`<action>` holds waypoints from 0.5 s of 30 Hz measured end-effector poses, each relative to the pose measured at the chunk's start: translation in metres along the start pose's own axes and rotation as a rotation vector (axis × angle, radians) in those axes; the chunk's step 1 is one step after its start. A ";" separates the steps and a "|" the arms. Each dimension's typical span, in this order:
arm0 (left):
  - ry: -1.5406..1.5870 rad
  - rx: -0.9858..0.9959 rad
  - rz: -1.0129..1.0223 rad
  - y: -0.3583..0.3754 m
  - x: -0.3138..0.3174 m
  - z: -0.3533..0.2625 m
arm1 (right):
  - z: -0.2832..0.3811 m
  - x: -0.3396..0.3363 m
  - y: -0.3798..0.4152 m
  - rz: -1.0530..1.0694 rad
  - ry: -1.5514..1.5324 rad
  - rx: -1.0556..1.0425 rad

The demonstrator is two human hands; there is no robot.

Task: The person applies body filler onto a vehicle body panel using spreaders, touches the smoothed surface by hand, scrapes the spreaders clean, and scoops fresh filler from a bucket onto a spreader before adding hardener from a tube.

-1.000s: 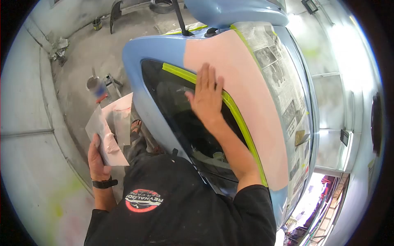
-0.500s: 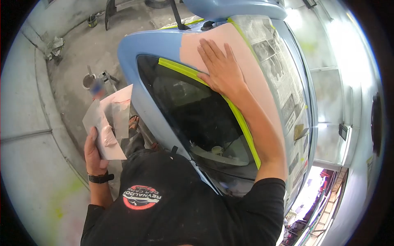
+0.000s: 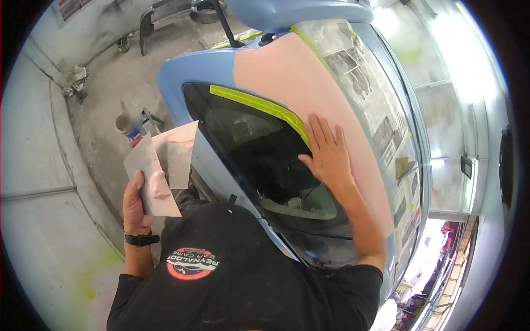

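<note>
My left hand [image 3: 137, 207], with a black watch on the wrist, grips thin flat plates [image 3: 175, 160] that carry a lump of pink paste [image 3: 159, 185]. My right hand [image 3: 330, 157] lies flat with fingers spread on the pink-coated panel [image 3: 276, 66] of a light blue car [image 3: 207, 69]. Its thumb reaches over the dark side window [image 3: 243, 138]. Yellow-green tape [image 3: 259, 103] runs along the window's upper edge, ending beside my right fingers.
Newspaper masking [image 3: 359, 71] covers the car beyond the pink area, with a small spreader [image 3: 406, 167] on it. A bucket [image 3: 127, 124] and metal stand [image 3: 150, 117] are on the floor at left. Walls rise on both sides.
My right hand has slid down the pink panel toward my body, off its upper part. My left hand and the plates have shifted slightly right.
</note>
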State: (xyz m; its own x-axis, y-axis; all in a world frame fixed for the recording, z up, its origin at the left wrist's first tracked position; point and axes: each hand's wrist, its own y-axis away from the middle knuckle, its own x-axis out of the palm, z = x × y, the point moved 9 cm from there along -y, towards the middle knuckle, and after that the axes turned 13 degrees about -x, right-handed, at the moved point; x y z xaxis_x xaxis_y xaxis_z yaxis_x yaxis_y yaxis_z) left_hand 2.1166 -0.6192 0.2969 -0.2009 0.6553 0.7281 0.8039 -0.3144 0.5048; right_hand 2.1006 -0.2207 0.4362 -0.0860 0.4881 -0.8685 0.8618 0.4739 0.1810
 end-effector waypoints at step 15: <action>-0.050 -0.033 0.009 -0.021 0.006 -0.029 | -0.002 -0.013 -0.221 -0.184 0.181 0.038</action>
State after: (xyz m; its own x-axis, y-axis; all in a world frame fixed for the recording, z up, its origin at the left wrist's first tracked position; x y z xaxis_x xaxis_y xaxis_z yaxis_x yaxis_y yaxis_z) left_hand 2.0829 -0.6287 0.3038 -0.1652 0.6855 0.7091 0.7866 -0.3421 0.5140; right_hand 1.9107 -0.3303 0.4085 -0.3282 0.5208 -0.7881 0.8410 0.5410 0.0073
